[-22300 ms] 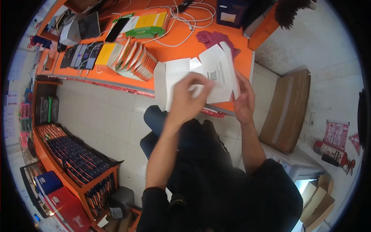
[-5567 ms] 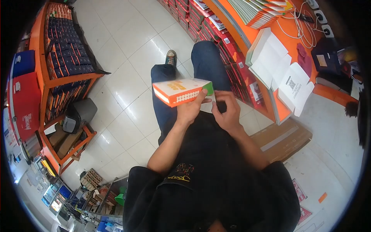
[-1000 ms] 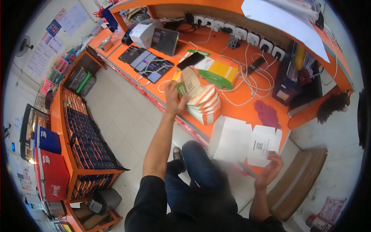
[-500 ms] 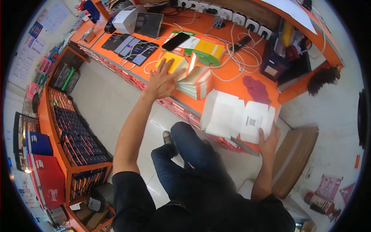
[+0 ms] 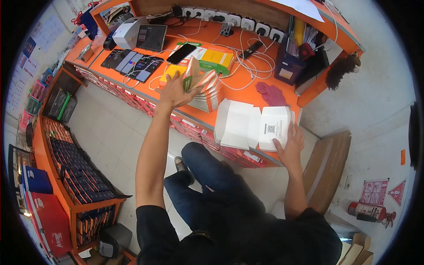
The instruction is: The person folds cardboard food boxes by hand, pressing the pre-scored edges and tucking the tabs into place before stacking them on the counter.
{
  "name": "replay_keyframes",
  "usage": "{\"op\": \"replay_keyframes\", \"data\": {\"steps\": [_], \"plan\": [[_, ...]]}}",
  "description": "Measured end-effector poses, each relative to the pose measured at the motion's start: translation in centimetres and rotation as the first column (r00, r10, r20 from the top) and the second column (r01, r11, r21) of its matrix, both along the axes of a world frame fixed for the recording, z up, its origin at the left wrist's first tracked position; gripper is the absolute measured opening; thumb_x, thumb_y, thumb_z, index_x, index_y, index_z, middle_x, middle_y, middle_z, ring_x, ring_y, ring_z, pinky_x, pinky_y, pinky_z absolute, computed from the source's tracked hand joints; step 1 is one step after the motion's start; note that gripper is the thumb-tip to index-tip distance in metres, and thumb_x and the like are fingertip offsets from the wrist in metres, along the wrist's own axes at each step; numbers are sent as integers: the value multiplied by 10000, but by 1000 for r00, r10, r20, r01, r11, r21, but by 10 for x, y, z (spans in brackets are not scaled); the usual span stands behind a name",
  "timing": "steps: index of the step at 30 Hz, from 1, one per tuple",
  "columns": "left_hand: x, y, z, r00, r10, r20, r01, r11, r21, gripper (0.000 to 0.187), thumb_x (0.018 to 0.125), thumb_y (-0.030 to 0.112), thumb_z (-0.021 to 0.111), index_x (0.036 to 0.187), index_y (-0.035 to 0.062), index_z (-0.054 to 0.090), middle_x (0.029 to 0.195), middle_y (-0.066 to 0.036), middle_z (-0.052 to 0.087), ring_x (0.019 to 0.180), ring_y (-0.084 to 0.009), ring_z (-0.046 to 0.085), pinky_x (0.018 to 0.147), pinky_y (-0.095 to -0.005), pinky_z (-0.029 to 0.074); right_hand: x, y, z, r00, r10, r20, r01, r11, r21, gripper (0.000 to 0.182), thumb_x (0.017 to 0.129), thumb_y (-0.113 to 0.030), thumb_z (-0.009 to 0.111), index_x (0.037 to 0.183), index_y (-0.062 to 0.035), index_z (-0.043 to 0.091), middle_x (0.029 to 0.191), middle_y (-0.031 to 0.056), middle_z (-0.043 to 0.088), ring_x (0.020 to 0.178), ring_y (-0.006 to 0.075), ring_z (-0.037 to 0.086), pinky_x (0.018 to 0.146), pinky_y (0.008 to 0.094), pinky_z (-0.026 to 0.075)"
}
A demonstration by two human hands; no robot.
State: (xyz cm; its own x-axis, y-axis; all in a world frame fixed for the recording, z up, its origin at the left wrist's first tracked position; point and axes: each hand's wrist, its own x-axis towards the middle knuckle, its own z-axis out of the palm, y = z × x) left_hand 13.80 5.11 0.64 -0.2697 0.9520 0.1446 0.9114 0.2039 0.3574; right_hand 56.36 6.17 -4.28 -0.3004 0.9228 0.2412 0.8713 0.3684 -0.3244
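Observation:
My left hand (image 5: 176, 92) lies over the near edge of the orange counter, fingers spread toward a small yellow pad (image 5: 175, 71). Its thumb rests against a thick stack of orange-and-white folded papers (image 5: 208, 98). Some leaves of the stack stand raised and fanned, and one shows a green face beside my fingers. To the right, an unfolded white cardboard box (image 5: 238, 121) lies flat, with a printed code on one flap. My right hand (image 5: 291, 143) grips that flap at its right edge, thumb on top and fingers along the side.
Behind my left hand lie a black phone (image 5: 181, 53), several other phones (image 5: 132, 64) and a yellow-green box (image 5: 216, 58). White cables (image 5: 251, 66) tangle near a row of plugs. A pink cloth (image 5: 269, 93) and a dark bin (image 5: 290, 66) sit at the right.
The view has swung, so the counter sits farther left. My left hand has moved closer against the stack, and a green-faced leaf now shows. My right hand stays at the white flap.

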Motion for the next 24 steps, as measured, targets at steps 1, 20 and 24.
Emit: {"op": "replay_keyframes", "data": {"steps": [1,20,24], "plan": [[6,-2,9,998,52,27,-52,999,-2,898,771,670,676,1378,28,514,1335,-309,534,1356,-491,375,1148,-500,298,3,0,-2,998,15,-66,-18,999,-51,824,821,-268,742,1497,-27,336,1497,261,267,1385,435,230,1097,579,211],[56,61,-49,986,116,118,-77,953,-293,1156,698,818,594,1579,227,134,1584,-314,92,1495,-426,-54,1010,-780,251,29,13,-37,932,27,-361,-41,999,-31,458,818,-188,750,1199,2,583,1304,262,477,1214,419,478,1019,462,396],[88,40,-50,980,167,-112,-192,944,-269,1180,693,881,523,1580,204,137,1560,-371,8,1471,-494,-30,1134,-638,213,18,10,-20,992,-8,-128,10,1000,15,416,834,-187,710,1174,25,599,1334,264,449,1268,432,396,1043,479,355]]}}
